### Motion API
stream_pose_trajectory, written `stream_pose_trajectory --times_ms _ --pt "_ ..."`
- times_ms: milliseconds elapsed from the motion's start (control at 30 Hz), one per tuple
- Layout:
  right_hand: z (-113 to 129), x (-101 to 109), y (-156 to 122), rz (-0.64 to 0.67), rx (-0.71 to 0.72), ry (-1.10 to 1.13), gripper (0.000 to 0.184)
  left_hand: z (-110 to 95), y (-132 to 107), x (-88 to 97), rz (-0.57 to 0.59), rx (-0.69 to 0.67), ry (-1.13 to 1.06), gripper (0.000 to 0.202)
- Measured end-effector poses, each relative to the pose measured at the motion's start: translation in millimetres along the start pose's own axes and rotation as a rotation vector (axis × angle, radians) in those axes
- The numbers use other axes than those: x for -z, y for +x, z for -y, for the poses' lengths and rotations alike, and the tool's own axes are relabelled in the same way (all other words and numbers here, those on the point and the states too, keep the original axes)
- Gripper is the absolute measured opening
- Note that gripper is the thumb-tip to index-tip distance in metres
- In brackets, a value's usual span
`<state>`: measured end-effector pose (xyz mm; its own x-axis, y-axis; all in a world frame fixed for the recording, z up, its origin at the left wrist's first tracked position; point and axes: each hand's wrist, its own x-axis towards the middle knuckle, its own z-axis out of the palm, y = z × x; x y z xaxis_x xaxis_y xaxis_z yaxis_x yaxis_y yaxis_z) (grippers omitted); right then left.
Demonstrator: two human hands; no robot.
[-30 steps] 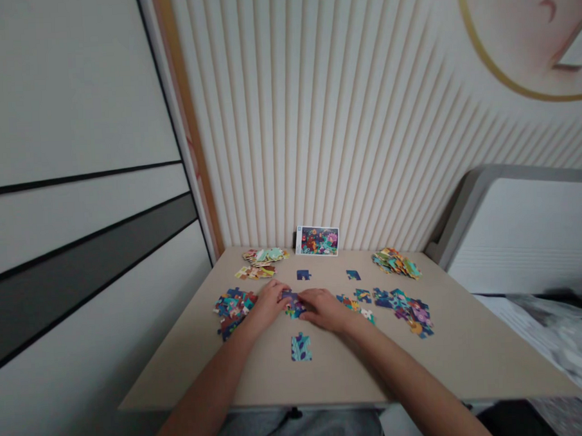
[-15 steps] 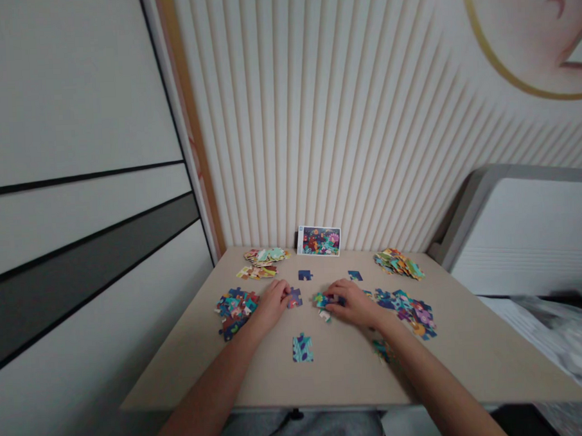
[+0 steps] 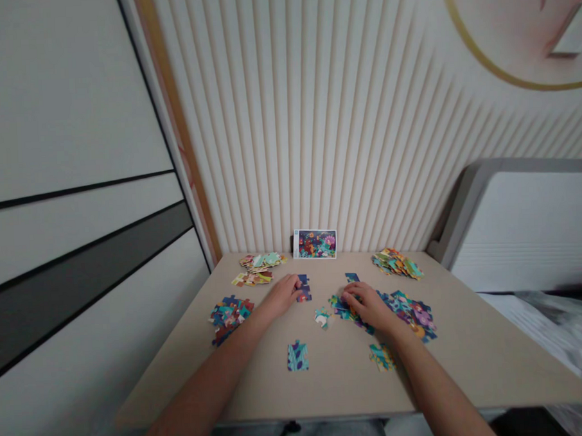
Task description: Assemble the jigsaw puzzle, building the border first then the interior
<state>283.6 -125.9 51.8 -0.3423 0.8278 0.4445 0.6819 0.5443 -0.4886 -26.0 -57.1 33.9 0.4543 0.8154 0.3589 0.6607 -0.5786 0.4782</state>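
Observation:
My left hand (image 3: 283, 293) rests on the beige table (image 3: 327, 383), its fingertips pressing a dark blue puzzle piece (image 3: 304, 288). To the right, my right hand (image 3: 369, 304) lies with fingers curled on a cluster of teal and blue joined pieces (image 3: 342, 304). A small white and green piece (image 3: 321, 318) lies between the hands. A teal leaf-patterned piece (image 3: 297, 356) sits alone near the front, and another small piece (image 3: 381, 356) lies beside my right forearm.
Piles of loose pieces sit at the left (image 3: 227, 312), back left (image 3: 258, 268) and back right (image 3: 396, 263). A joined colourful section (image 3: 413, 310) lies right of my hand. A reference picture card (image 3: 314, 243) leans against the ribbed wall. A bed (image 3: 527, 233) stands to the right.
My hands have moved apart from the middle. The left one slid back with the dark blue piece; the right one moved right with the teal cluster toward the joined section.

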Motion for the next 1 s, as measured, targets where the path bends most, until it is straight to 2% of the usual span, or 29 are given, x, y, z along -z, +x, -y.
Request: stream_pose_trajectory --times_ms 167,333,467,567,1000 --pt "3 2 -1 -0.005 0.005 -0.025 0.039 1 7 -2.2 -0.01 0.03 0.09 0.005" --pt "6 5 0 -0.003 -0.014 -0.056 0.039 3 -6 -4.0 -0.058 -0.018 0.182 0.027" --pt "9 4 -1 0.018 -0.015 -0.05 0.039 7 -10 -5.2 -0.039 -0.05 0.235 0.031" --pt "10 3 -1 0.022 -0.016 -0.052 0.039 8 -10 -7.2 -0.035 -0.019 0.248 0.03" --pt "10 3 -2 0.013 -0.022 -0.066 0.037 14 -9 -14.3 -0.007 -0.051 0.215 0.035"
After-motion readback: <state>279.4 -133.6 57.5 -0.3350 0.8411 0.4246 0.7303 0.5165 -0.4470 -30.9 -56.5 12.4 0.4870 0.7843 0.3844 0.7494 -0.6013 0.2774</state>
